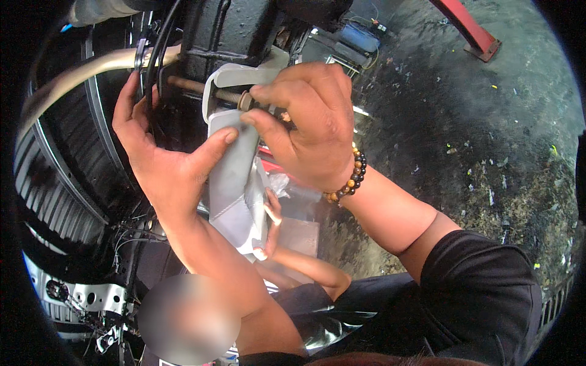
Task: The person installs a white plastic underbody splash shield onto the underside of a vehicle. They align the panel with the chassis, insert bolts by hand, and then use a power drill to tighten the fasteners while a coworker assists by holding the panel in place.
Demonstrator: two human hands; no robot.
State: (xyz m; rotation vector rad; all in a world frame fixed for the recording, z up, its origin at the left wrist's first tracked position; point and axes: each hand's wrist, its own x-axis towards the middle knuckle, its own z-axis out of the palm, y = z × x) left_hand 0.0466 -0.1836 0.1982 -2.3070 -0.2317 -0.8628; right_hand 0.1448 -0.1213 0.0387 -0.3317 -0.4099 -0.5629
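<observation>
A rusty threaded bolt (190, 84) passes through the rounded end of a long light-grey metal bracket (235, 183). My right hand (311, 119), with a beaded bracelet at its wrist, pinches a nut (246, 101) on the bolt's threads between thumb and forefinger. On the left, my left hand (168, 171) is spread wide. Its thumb lies on the bracket's face, while its fingers reach up beside black cables (154, 67); some fingertips are hidden behind them. Another person's hand (273, 222) steadies the bracket's lower end.
A black frame (226, 27) stands directly above the bolt. A pale curved pipe (85, 67) runs along the ribbed underside at left. A red stand leg (470, 30) rests on the stained floor at upper right. The other person's blurred head is below my left arm.
</observation>
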